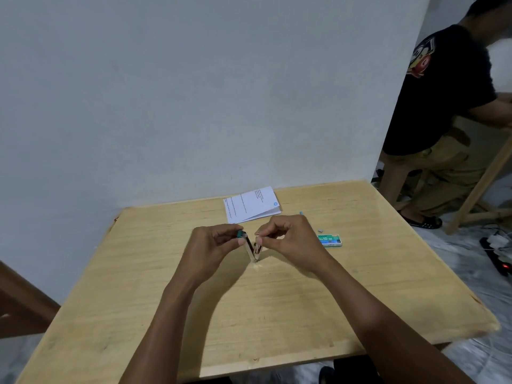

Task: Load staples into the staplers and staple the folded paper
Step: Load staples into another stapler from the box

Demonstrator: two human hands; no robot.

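The pale wooden table (277, 314) meets a bare wall. The small metal stapler with a teal cap (249, 248) stands on it, opened in a V with the hinge down. My left hand (213, 245) pinches its teal arm and my right hand (288, 239) pinches the other. The folded white paper (250, 205) lies just beyond, on the far side.

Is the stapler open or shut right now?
Open: the stapler stands splayed in a V, hinge down near the table; the left hand grips the teal-tipped arm, the right hand pinches the other.

Matt pale wood table (277, 300), shiny metal stapler (252, 249), white paper (250, 205).
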